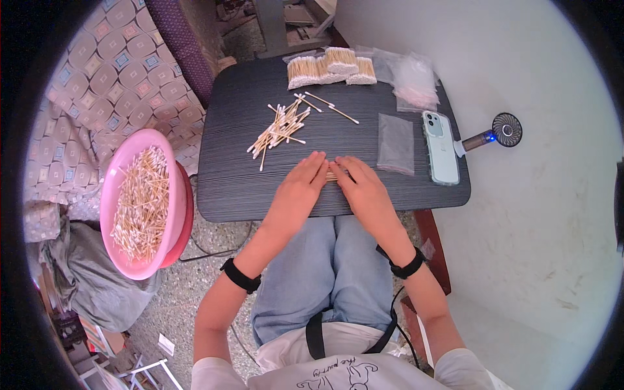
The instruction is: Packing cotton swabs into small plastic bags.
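A small bundle of cotton swabs (332, 173) lies near the table's front edge, between my two hands. My left hand (301, 186) presses on its left end, fingers together, and my right hand (361, 187) closes on its right end. Only the wooden sticks in the middle show; my fingers cover the tips. Beyond my hands a loose, criss-crossed pile of cotton swabs (282, 127) is spread on the dark table (227, 175), with a few single ones to its right. At the far edge are several neat packs of cotton swabs (331, 67), one lying on top of the others.
An empty clear bag (396, 144) lies right of my hands, beside a phone (441, 148) and a small handheld fan (506, 130). More clear bags (416, 79) are stacked at the far right. Left of the table, a pink basin (170, 221) holds many loose swabs. A wall (539, 214) stands right.
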A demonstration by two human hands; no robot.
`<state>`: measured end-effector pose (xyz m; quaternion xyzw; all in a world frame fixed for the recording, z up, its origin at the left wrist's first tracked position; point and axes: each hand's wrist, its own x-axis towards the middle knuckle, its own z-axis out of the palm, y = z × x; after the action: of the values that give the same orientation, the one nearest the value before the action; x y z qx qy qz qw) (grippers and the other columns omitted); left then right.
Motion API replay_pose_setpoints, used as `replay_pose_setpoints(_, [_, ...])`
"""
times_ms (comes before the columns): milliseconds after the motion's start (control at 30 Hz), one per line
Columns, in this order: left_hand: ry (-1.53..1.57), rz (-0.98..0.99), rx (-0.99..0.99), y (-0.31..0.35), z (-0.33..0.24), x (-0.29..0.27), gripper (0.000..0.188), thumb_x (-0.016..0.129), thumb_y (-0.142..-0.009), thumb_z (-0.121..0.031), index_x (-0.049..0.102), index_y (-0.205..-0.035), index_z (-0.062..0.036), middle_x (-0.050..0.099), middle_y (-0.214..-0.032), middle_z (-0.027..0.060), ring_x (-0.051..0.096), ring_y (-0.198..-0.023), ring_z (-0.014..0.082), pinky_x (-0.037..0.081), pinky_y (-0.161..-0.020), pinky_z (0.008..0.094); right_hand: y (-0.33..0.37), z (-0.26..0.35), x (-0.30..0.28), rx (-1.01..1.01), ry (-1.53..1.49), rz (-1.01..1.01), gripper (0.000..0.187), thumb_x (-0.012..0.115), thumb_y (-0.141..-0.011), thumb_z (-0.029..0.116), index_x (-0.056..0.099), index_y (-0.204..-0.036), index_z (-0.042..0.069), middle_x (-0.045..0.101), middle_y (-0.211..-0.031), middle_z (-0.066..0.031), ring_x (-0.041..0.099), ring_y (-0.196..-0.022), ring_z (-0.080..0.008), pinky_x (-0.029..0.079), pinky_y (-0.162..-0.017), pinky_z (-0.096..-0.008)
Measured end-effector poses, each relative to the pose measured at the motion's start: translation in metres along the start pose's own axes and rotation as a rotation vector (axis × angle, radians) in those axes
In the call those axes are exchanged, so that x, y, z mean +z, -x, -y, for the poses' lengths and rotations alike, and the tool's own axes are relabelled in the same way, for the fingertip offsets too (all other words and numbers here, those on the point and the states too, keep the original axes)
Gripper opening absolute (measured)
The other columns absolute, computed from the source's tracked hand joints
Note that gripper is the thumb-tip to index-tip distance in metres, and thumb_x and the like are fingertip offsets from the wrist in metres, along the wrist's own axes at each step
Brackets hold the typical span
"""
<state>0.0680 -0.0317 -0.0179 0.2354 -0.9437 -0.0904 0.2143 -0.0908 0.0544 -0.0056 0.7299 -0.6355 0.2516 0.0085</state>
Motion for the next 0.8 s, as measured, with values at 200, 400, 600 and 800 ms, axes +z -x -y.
replay_pose_setpoints(200, [-0.027, -0.060, 0.018, -0.005, -0.009, -0.010, 0.031, 0.059, -0.083, -0.011, 0.057, -0.112, 0.0001, 0.052, -0.102, 0.0106, 0.052, -0.098, 0.0261, 0.046, -0.086, 0.0369, -0.004, 0.002, -0.002, -0.024, 0.044, -0.096, 0.032, 0.054, -0.077, 0.007, 0.057, -0.108, 0.000, 0.052, -0.097, -0.0088, 0.051, -0.095, -0.0232, 0.044, -0.085, -0.0347])
replay_pose_setpoints(400, [-0.179, -0.003, 0.028, -0.007, -0.011, -0.007, 0.020, 0.057, -0.081, -0.010, 0.055, -0.098, -0.0017, 0.048, -0.093, 0.0100, 0.050, -0.090, 0.0244, 0.043, -0.080, 0.0349, -0.009, 0.002, 0.000, -0.033, 0.123, -0.060, 0.017, 0.058, -0.078, 0.010, 0.055, -0.093, 0.002, 0.048, -0.090, -0.0087, 0.048, -0.086, -0.0238, 0.042, -0.077, -0.0338])
replay_pose_setpoints(600, [-0.302, -0.022, 0.046, -0.009, -0.011, 0.000, 0.014, 0.055, -0.080, -0.011, 0.053, -0.092, -0.0030, 0.047, -0.090, 0.0094, 0.048, -0.086, 0.0229, 0.041, -0.076, 0.0339, -0.009, -0.002, 0.008, -0.077, 0.282, -0.071, 0.011, 0.053, -0.078, 0.013, 0.052, -0.086, 0.005, 0.047, -0.086, -0.0064, 0.048, -0.084, -0.0209, 0.040, -0.073, -0.0316])
replay_pose_setpoints(800, [-0.313, -0.028, 0.040, -0.009, -0.011, -0.001, 0.014, 0.053, -0.081, -0.011, 0.052, -0.093, -0.0033, 0.049, -0.089, 0.0097, 0.049, -0.086, 0.0227, 0.041, -0.077, 0.0338, -0.009, 0.001, 0.006, -0.087, 0.376, -0.078, 0.012, 0.052, -0.078, 0.013, 0.052, -0.087, 0.007, 0.048, -0.087, -0.0061, 0.048, -0.083, -0.0201, 0.038, -0.074, -0.0320])
